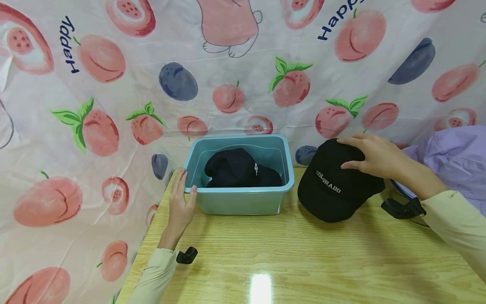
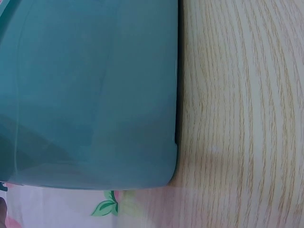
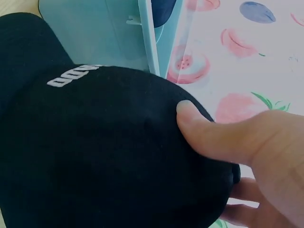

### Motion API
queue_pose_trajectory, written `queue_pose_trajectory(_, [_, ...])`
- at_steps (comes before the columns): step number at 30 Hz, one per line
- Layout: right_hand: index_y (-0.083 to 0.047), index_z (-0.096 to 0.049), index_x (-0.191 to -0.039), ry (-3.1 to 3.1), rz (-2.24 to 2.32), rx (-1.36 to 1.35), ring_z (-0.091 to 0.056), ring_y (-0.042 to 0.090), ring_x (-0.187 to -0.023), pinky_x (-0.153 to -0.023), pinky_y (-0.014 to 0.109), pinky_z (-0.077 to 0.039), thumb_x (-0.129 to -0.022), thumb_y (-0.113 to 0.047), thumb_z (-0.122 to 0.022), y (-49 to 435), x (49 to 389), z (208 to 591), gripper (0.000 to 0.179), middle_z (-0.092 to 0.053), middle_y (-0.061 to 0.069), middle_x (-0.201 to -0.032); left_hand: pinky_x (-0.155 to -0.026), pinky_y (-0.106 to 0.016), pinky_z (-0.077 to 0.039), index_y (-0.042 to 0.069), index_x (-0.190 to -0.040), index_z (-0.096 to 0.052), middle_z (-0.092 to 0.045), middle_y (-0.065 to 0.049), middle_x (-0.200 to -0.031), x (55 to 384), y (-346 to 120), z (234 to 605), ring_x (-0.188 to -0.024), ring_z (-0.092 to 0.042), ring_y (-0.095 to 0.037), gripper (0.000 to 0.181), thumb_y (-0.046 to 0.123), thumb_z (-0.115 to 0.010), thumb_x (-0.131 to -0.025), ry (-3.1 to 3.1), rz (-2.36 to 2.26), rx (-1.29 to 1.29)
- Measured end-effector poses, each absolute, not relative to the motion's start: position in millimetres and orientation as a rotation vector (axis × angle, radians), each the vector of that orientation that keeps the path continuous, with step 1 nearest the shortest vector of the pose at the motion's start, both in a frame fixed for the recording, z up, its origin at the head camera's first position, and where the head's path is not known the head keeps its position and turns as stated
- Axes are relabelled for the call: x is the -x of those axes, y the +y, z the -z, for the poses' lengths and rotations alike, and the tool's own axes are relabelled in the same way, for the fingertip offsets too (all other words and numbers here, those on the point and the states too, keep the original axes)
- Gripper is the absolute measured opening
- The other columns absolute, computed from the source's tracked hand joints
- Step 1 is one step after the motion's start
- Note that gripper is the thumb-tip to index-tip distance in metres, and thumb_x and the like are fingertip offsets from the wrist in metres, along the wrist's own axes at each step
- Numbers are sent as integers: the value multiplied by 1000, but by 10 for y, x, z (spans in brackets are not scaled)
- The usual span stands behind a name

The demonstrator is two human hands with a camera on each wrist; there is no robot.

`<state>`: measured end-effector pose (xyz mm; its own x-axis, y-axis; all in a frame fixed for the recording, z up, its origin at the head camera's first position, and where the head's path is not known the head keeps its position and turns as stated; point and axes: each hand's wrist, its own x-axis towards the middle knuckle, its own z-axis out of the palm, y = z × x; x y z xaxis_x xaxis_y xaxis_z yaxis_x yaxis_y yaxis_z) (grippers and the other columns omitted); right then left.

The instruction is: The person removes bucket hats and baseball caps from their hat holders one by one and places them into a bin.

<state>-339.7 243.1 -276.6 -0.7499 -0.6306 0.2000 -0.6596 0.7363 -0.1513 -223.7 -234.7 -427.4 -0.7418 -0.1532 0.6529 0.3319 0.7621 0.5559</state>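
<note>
A black baseball cap (image 1: 330, 200) with white COLORADO lettering is tilted at the right of the blue-green plastic bin (image 1: 243, 202), its brim towards the table's front. My right hand (image 1: 376, 157) grips this cap by the crown. In the right wrist view the thumb (image 3: 209, 135) presses on the black cloth (image 3: 109, 142), and the other fingers go behind its edge. At the bin's front left corner rests my left hand (image 1: 180, 209), fingers extended along the rim. Inside the bin lies a dark cap (image 1: 231, 169) with a small white emblem. The left wrist view shows mainly the bin wall (image 2: 95, 95).
Lavender cloth (image 1: 452, 160) is heaped at the right, behind the right forearm, with a blue edge (image 1: 404, 190) beneath it. A fruit-print curtain (image 1: 243, 105) hangs right behind the bin. The wooden table (image 1: 303, 261) extends in front.
</note>
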Motion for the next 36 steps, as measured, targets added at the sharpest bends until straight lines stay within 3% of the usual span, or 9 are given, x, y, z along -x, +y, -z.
queue_pose_trajectory(4, [-4, -59, -129, -2773, -334, -1066, -59, 47, -99, -80, 58, -45, -78, -19, -77, 2456, 3423, 2752, 56, -54, 33, -122, -107, -52, -26, -7, -140, -39, -31, -14, -150, 2234, -2351, 4270, -137, -28, -34, 52, 16, -51, -95, -2250, 881, 120])
queue_pose_trajectory(6, [-4, -61, -126, -2753, -347, -1068, -63, 42, -84, -73, 53, -49, -78, -15, -77, 2470, 3434, 2745, 52, -56, 33, -119, -107, -52, -26, -7, -140, -39, -31, -14, -150, 2234, -2354, 4268, -137, -28, -33, 52, 16, -51, -95, -2253, 882, 116])
queue_pose_trajectory(9, [-5, -66, -120, -2709, -352, -1070, -56, 25, -52, -52, 36, -46, -77, -10, -77, 2489, 3462, 2741, 44, -66, 23, -92, -107, -52, -26, -7, -140, -39, -31, -14, -150, 2233, -2356, 4265, -137, -28, -33, 52, 16, -51, -95, -2251, 881, 115])
queue_pose_trajectory(12, [-6, -69, -115, -2684, -360, -1078, -33, 11, -39, -42, 26, -28, -77, -6, -76, 2510, 3489, 2738, 38, -56, 4, -62, -107, -52, -27, -7, -140, -39, -31, -15, -150, 2232, -2353, 4260, -137, -28, -32, 52, 15, -52, -95, -2248, 875, 118])
queue_pose_trajectory(15, [-7, -70, -113, -2681, -361, -1089, -28, 9, -37, -41, 24, -25, -77, -4, -75, 2540, 3511, 2724, 36, -44, -4, -51, -107, -51, -27, -7, -140, -39, -31, -15, -150, 2238, -2345, 4262, -137, -28, -32, 52, 15, -52, -95, -2253, 867, 120])
queue_pose_trajectory(20, [-5, -71, -112, -2658, -364, -1118, -29, 8, -37, -42, 24, -26, -77, -2, -75, 2592, 3566, 2687, 36, -49, -5, -51, -107, -52, -27, -8, -139, -40, -32, -16, -149, 2243, -2324, 4266, -136, -29, -34, 51, 15, -52, -95, -2252, 867, 121])
queue_pose_trajectory(27, [-5, -73, -107, -2550, -399, -1152, -22, 5, -38, -43, 23, -26, -75, -2, -76, 2621, 3623, 2630, 33, -43, -6, -49, -106, -53, -27, -8, -140, -39, -31, -17, -149, 2255, -2311, 4255, -136, -28, -36, 52, 16, -51, -96, -2260, 879, 121])
queue_pose_trajectory(32, [-5, -73, -107, -2554, -405, -1124, -26, 5, -40, -45, 25, -28, -77, -5, -76, 2621, 3651, 2618, 30, -51, -3, -54, -106, -53, -27, -8, -139, -39, -32, -19, -149, 2256, -2322, 4259, -136, -28, -37, 51, 15, -52, -95, -2258, 866, 112])
queue_pose_trajectory(36, [-6, -73, -108, -2569, -407, -1090, -26, 6, -42, -45, 25, -27, -78, -6, -75, 2635, 3669, 2635, 30, -41, -5, -51, -106, -53, -27, -8, -139, -39, -31, -17, -149, 2256, -2316, 4261, -136, -28, -37, 52, 16, -52, -95, -2256, 867, 115])
